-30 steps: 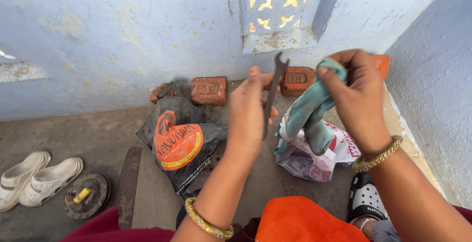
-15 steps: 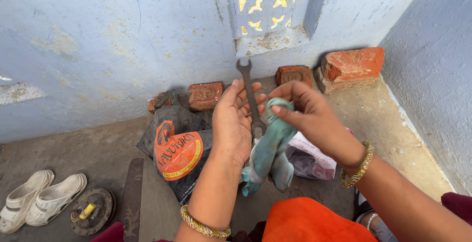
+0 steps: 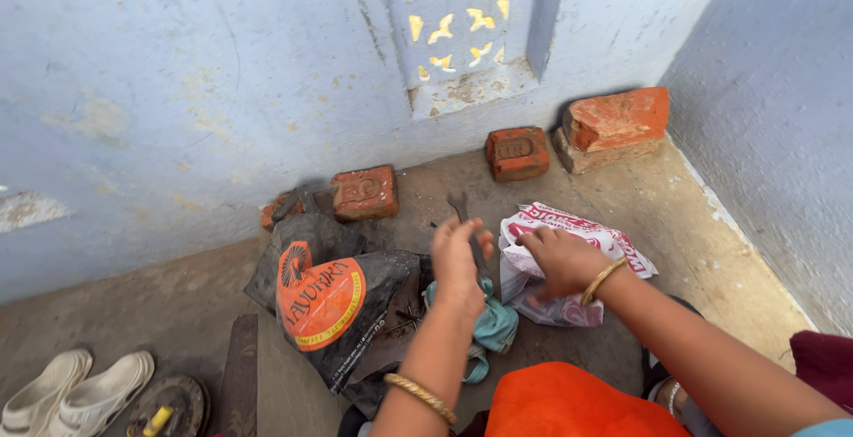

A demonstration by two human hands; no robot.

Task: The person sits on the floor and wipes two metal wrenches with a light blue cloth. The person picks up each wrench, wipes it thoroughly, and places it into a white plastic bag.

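Observation:
My left hand (image 3: 458, 264) grips a dark metal spanner (image 3: 464, 217) low over the concrete floor; its open jaw pokes out beyond my fingers toward the wall. A teal cloth (image 3: 494, 326) lies on the floor just under and behind that hand. My right hand (image 3: 560, 259) rests with fingers spread on a white and red plastic bag (image 3: 569, 233) to the right of the spanner. It holds nothing. Both wrists wear gold bangles.
A black sack with an orange round label (image 3: 330, 304) lies left of my hands. Red bricks (image 3: 364, 193) (image 3: 517, 153) (image 3: 617, 122) sit along the blue wall. White sandals (image 3: 67, 393) and a round metal disc (image 3: 169, 401) are at far left. An orange garment (image 3: 569, 401) is at bottom.
Both hands have dropped from chest height to the floor. The right hand let go of the teal cloth, which now lies on the ground, and moved onto the plastic bag.

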